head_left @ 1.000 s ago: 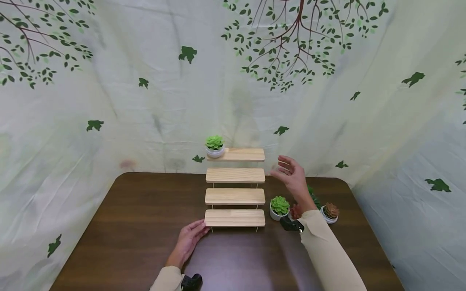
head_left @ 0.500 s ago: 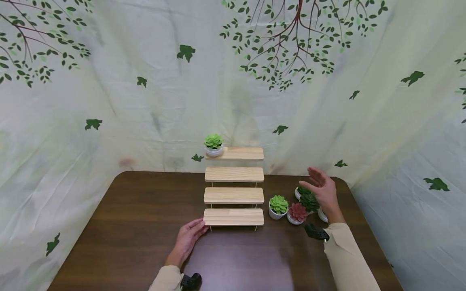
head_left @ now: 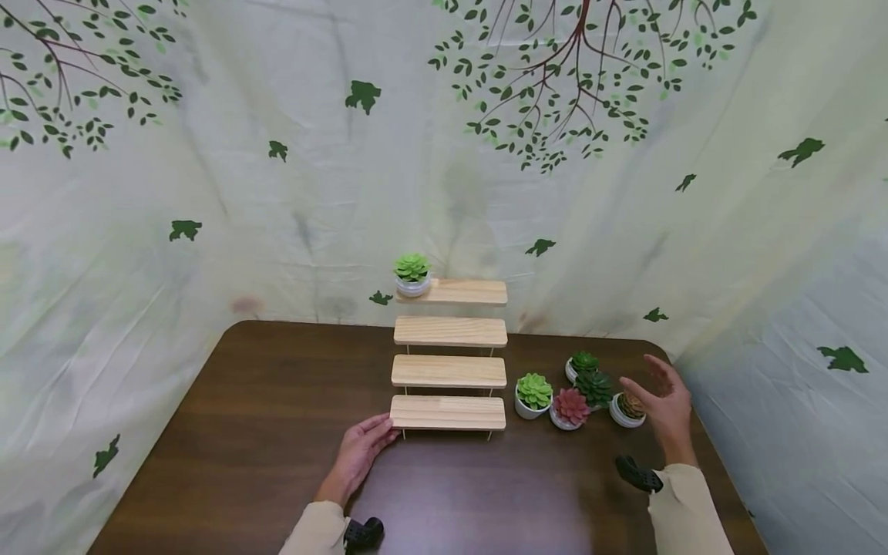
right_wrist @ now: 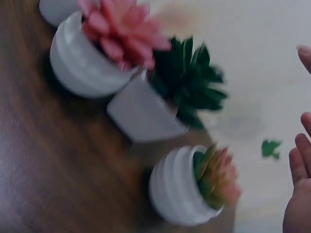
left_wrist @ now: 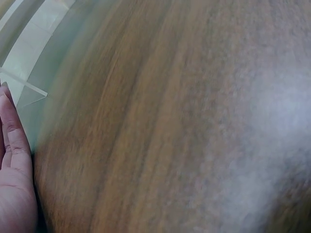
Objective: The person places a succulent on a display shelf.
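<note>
Tiered shelf [head_left: 449, 371], head view: 4 pale wood boards in steps on thin legs, standing mid-table twd the far edge.
Table [head_left: 264, 432]: dk brown, wood grain, rounded far corners, glare nr front.
Cloth backdrop [head_left: 430, 177]: pale, creased, behind table + round to R; printed branches [head_left: 579, 46] up top, scattered green leaves [head_left: 363, 95].
Top board [head_left: 468, 292]: lt green succulent [head_left: 413, 270] in white pot, at L end.
R of shelf: 2nd lt green succulent [head_left: 533, 391] nearest, then red succulent [head_left: 570, 406]; small dk green succulent [head_left: 584, 361] + bigger dk green succulent [head_left: 593, 388] behind; brown succulent [head_left: 627, 409] furthest R.
L hand [head_left: 359, 455]: fingers nearly straight, tips touching L end of btm board [head_left: 448, 413].
R hand [head_left: 667, 405]: fingers spread, thumb apart, unclosed, just R of brown succulent.
Sleeves [head_left: 315, 530]: cream, w/ blk wrist cams [head_left: 639, 473].
Table, L wrist view: grain fills most of it, blurry, glare at R; L hand cut off at L edge, fingers straight.
Pots, R wrist view: tilted, blurred; red + brown succulents' pots white, ribbed; bigger dk green's pot angular, btwn them. Brown one shows pink + green up close.
R hand, same view: partly cut off at R edge, fingers apart, clear of pots.
</note>
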Demonstrator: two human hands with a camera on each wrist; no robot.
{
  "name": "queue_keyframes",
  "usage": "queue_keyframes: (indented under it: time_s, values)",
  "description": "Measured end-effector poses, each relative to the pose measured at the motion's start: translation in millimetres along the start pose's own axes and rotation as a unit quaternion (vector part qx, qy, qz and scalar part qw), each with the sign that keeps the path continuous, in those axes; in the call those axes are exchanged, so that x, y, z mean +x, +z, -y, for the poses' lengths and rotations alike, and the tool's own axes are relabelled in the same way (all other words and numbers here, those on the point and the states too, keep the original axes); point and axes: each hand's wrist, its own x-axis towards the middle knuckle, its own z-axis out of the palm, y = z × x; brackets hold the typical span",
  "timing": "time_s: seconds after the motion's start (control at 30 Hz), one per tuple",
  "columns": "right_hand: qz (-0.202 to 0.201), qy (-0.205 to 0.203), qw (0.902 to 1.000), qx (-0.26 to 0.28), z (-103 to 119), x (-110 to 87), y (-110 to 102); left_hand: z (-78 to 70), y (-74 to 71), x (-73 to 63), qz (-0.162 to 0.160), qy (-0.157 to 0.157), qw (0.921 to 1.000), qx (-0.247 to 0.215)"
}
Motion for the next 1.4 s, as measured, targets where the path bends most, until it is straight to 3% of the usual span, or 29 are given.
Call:
queue_keyframes:
  time_s: [0.37,0.7,0.83,1.1,1.4]
  values:
    - [-0.06,0.072,0.995,0.036,-48,-14.0,-7,0.0,-1.2,1.5,0.003,-0.004,0.9999,-0.012]
    - [-0.025,0.129,0.9865,0.098,-73,-23.2,1,-0.3,0.5,0.6,-0.001,0.0,1.0,-0.009]
    - [-0.015,0.137,0.9865,0.089,-76,-23.1,4,-0.5,-0.3,1.2,0.001,-0.004,0.9999,-0.012]
    - [-0.022,0.15,0.9883,0.017,-79,-19.9,11,-0.7,-0.2,2.0,0.003,-0.002,1.0,-0.007]
    - [-0.026,0.157,0.9872,0.018,-79,-22.6,13,-0.5,-0.9,2.5,0.0,-0.008,0.9998,-0.018]
